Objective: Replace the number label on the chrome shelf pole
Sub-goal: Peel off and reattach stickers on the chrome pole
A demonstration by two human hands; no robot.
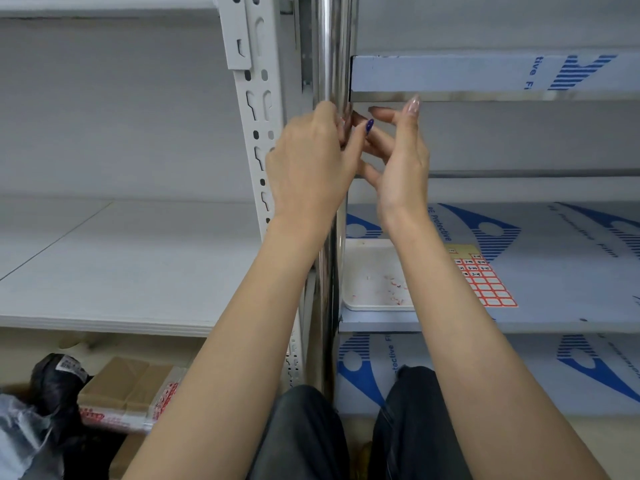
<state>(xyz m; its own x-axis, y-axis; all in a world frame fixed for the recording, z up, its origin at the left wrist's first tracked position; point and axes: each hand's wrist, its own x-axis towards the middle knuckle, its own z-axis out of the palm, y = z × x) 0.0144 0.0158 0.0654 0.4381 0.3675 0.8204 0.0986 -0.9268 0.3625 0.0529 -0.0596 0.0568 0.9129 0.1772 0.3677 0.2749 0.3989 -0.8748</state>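
1. While both hands work at the chrome pole (330, 46), the number label is hidden behind the fingers; can't tell if it's stuck on or pinched.
2. L hand (308, 161): fingers curled against the pole's front, thumb out to the right. Can't tell what they hold.
3. R hand (398, 161): fingers spread wide, index up, the others reaching toward the pole by the L thumb.
4. Count: 1 pole, 2 hands, 1 red-grid label sheet (485, 282) and 1 white tray (374, 271) w/ red scraps, both on the shelf (554, 271) below, right of the pole.
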